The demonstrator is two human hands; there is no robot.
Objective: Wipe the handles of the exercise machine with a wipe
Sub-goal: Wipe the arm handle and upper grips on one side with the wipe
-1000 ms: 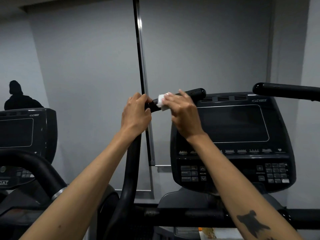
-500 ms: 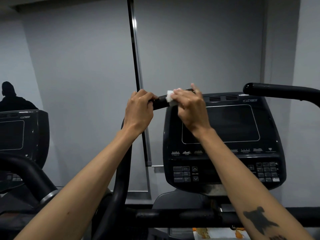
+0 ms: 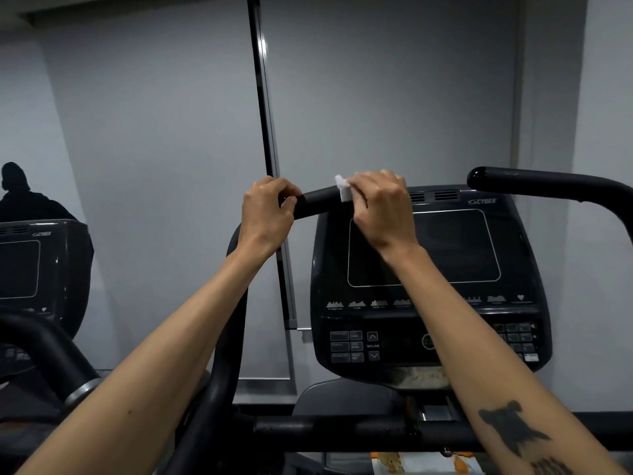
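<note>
Head view shows both bare arms reaching up to the left handle of the exercise machine, a black padded bar that rises from below, bends and runs toward the console. The left hand is wrapped around the handle at its bend, fingers curled over the top and thumb tucked against the front. The right hand grips the same bar further along, toward its tip, fingers curled over it with the white wipe pinned between them and the padding; a crumpled corner of the wipe sticks out on the left side of that hand, against the bare stretch of handle between the two hands. The handle's tip is hidden behind the right hand. The right handle stands untouched, well apart to the right, its rounded end pointing inward above the console's top edge. The console screen is dark, with rows of buttons below it. A dark tattoo marks the right forearm. To the far left sits a second machine's console, with a dark silhouette of a person behind it.
</note>
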